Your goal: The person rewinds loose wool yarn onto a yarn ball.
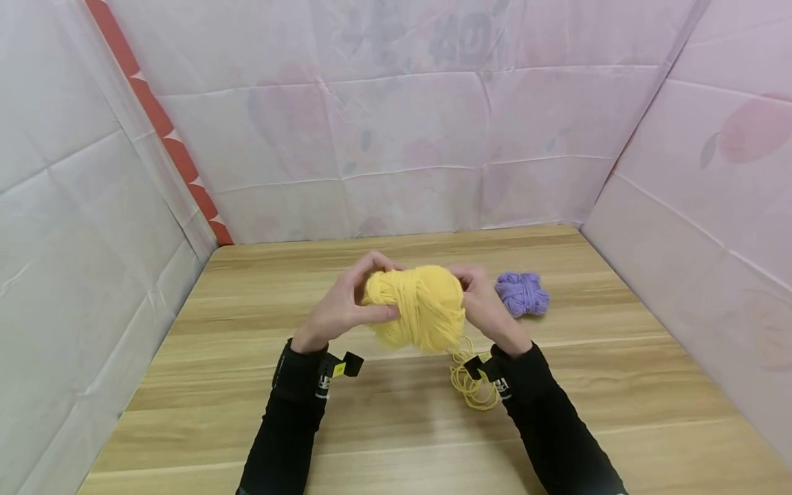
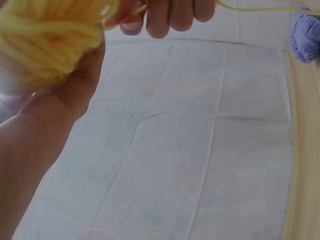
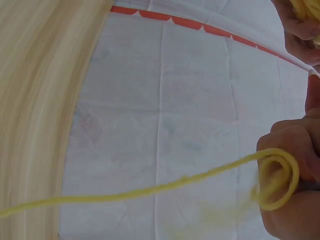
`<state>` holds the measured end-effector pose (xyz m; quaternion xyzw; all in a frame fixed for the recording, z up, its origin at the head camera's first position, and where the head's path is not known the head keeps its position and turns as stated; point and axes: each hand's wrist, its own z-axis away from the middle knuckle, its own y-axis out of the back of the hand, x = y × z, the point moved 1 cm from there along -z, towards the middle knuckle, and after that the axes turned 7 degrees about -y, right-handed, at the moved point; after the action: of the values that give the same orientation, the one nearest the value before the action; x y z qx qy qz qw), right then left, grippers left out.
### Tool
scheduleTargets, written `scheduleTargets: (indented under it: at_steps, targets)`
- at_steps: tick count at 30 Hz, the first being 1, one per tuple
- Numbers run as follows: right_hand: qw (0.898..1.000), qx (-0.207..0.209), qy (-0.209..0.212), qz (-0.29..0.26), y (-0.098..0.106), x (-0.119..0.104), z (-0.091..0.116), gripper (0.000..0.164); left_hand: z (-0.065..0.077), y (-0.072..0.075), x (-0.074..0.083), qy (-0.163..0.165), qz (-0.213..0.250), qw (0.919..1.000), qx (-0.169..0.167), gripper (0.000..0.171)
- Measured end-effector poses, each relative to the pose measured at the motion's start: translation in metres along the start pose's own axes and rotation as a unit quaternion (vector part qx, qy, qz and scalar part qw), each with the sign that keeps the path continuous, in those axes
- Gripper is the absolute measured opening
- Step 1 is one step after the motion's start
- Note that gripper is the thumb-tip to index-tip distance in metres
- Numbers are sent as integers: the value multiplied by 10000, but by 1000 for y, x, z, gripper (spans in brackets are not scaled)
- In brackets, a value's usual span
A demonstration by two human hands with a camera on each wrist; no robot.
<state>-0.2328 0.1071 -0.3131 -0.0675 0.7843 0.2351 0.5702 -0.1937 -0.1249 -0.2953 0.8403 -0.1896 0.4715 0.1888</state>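
A ball of yellow yarn (image 1: pixel 416 306) is held up above the table. My left hand (image 1: pixel 344 302) grips it from the left, thumb across the near side and fingers over the top. At the ball's right side is my right hand (image 1: pixel 485 302), its fingers curled; in the right wrist view a yellow strand (image 3: pixel 150 190) loops at these fingers and runs off to the left. The left wrist view shows the curled right fingers (image 2: pixel 159 20) with the strand passing through them. Loose yellow yarn (image 1: pixel 476 385) lies in coils on the table below the right wrist.
A small ball of purple yarn (image 1: pixel 522 293) lies on the wooden table (image 1: pixel 383 440), just right of my right hand. Pale printed sheets (image 1: pixel 402 137) hang as walls behind and on both sides, with a red strip (image 1: pixel 151 106) at the left corner.
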Motion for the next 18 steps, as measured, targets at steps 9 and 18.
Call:
scheduleTargets:
  at_steps: [9,18]
  targets:
    - [9948,247,-913,-379,11,0,4,19,-1,5,-3,261,-514,9924,1084,34]
    - [9919,290,172,-1228,8,-13,10,23,-9,5,-18,309,-2220,9582,1779,39]
